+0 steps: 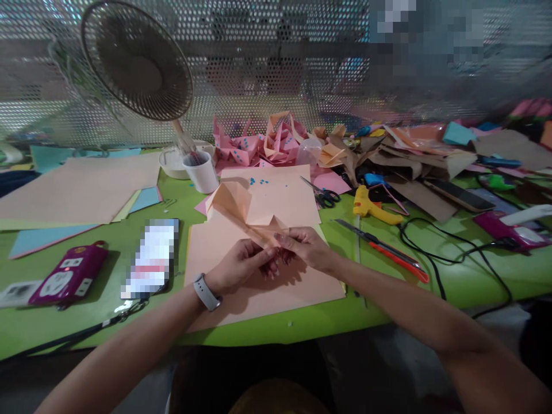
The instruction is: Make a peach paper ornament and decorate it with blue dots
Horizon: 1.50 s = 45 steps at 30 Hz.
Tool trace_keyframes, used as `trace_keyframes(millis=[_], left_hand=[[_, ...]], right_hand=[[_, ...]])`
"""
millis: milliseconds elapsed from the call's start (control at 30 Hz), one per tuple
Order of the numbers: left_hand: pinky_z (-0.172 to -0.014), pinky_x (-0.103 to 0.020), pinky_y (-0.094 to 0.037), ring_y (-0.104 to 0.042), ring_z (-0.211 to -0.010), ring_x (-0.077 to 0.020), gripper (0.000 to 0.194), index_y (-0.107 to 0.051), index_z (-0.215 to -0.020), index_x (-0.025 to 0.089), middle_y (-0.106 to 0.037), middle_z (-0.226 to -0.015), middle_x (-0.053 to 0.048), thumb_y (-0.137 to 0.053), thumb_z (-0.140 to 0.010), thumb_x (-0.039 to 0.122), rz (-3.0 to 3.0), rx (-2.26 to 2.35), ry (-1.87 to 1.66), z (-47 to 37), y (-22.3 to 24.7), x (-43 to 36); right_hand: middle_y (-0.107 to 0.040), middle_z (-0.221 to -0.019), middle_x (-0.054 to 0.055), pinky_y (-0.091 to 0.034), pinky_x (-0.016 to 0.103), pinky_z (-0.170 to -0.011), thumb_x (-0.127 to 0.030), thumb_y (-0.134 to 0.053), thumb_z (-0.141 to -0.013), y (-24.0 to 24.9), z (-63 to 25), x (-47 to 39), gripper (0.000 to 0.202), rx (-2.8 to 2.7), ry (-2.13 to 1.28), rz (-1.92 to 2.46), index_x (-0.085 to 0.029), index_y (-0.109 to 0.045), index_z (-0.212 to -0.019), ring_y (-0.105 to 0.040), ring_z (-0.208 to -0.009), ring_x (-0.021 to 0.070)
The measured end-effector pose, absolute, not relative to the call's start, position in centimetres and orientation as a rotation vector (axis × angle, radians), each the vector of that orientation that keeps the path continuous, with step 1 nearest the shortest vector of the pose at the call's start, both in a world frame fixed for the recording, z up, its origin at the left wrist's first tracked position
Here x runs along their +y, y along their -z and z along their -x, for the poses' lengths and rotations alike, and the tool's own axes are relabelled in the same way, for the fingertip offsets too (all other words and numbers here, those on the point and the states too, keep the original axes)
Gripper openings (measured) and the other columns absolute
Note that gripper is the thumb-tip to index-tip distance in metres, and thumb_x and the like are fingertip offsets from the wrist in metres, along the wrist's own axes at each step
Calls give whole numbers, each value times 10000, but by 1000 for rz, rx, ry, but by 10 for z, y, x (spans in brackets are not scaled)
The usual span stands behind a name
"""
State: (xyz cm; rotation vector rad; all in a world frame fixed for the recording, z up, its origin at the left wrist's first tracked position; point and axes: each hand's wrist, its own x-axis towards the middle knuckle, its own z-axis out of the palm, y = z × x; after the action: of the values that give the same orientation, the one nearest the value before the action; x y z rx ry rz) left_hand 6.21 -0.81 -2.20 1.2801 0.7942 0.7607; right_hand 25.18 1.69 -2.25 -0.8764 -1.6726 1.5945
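A folded peach paper piece (233, 204) is held above peach sheets (259, 293) at the middle of the green table. My left hand (244, 264), with a grey band on its wrist, pinches the lower edge of the folded paper. From the right, my right hand (304, 247) grips the same paper, its thumb and fingers close to the left fingertips. The paper fans out into a wide flap on the upper left and a small peak near the right hand. Another peach sheet (284, 190) with small blue bits lies behind.
Scissors (326, 196), a yellow glue gun (371, 208) and a red cutter (399, 259) lie to the right, with black cables. On the left are a phone (150, 259), a purple power strip (71, 273) and a white cup (202, 172). A fan (138, 63) stands behind.
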Motion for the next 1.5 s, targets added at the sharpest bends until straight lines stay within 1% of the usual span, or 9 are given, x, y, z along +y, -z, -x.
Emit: trace_keyframes(millis=[200, 500, 667, 800, 967, 1100, 1267, 1400, 1500], left_hand=[[-591, -224, -472, -586, -594, -104, 415, -674, -793, 122, -657, -665, -43, -589, -889, 516, -1355, 784, -740, -61, 24, -7], [-521, -215, -417, -508, -522, -82, 387, -562, -772, 159, -571, -603, 20, -567, -892, 527, -1414, 992, -918, -59, 18, 0], [-613, -253, -441, -542, -618, -113, 345, -541, -752, 177, -586, -669, 2, -487, -946, 458, -1668, 1029, -912, -46, 10, 2], [-666, -279, -431, -552, -658, -136, 321, -523, -699, 180, -583, -659, -2, -495, -934, 397, -1714, 996, -824, -30, 2, 6], [-619, -270, -358, -430, -623, -120, 318, -409, -621, 192, -436, -628, 32, -540, -868, 343, -1686, 935, -750, -19, 4, 13], [-579, -273, -325, -362, -580, -110, 317, -398, -590, 188, -373, -593, 39, -527, -842, 329, -1726, 864, -604, -13, 7, 16], [-585, -250, -426, -478, -635, -116, 207, -542, -766, 174, -492, -687, 22, -558, -859, 358, -1726, 999, -825, -13, 7, 21], [-553, -244, -522, -549, -635, -120, 279, -567, -1014, 189, -531, -739, 14, -556, -897, 443, -1641, 1086, -919, -14, 16, 31], [-584, -257, -574, -540, -692, -125, 375, -543, -1203, 223, -512, -780, 11, -566, -894, 435, -1609, 1100, -954, -14, 22, 35]], right_hand=[[-642, -609, 22, -451, 247, -527, -610, -573, -859, 26, -250, 19, 487, -1629, -1645, 854, -148, -676, -741, -554, -519, 103], [-681, -644, 30, -488, 253, -573, -528, -659, -828, 22, -254, 21, 396, -1586, -1583, 906, -140, -741, -831, -618, -585, 114], [-697, -667, 40, -462, 249, -501, -542, -678, -786, 19, -261, 23, 392, -1602, -1679, 964, -156, -734, -751, -620, -577, 133], [-621, -586, 33, -437, 264, -514, -718, -449, -817, 16, -275, 44, 617, -1289, -1483, 894, -166, -710, -728, -553, -523, 126], [-689, -1015, 59, -480, 267, -671, -632, -462, -832, 12, -283, 66, 503, -1071, -1352, 978, -227, -672, -1044, -634, -911, 184], [-690, -1037, 70, -498, 296, -758, -672, -481, -814, 13, -281, 63, 553, -1188, -1578, 991, -217, -703, -1037, -618, -938, 197], [-690, -922, 32, -453, 233, -645, -497, -687, -741, 16, -282, 63, 331, -1238, -1475, 1015, -211, -723, -903, -602, -816, 146], [-673, -807, 7, -428, 208, -584, -355, -733, -685, 17, -283, 65, 255, -1182, -1426, 1058, -200, -717, -887, -564, -694, 106], [-694, -871, 20, -454, 210, -588, -317, -733, -678, 18, -280, 64, 245, -1183, -1438, 1043, -192, -717, -889, -574, -699, 100]])
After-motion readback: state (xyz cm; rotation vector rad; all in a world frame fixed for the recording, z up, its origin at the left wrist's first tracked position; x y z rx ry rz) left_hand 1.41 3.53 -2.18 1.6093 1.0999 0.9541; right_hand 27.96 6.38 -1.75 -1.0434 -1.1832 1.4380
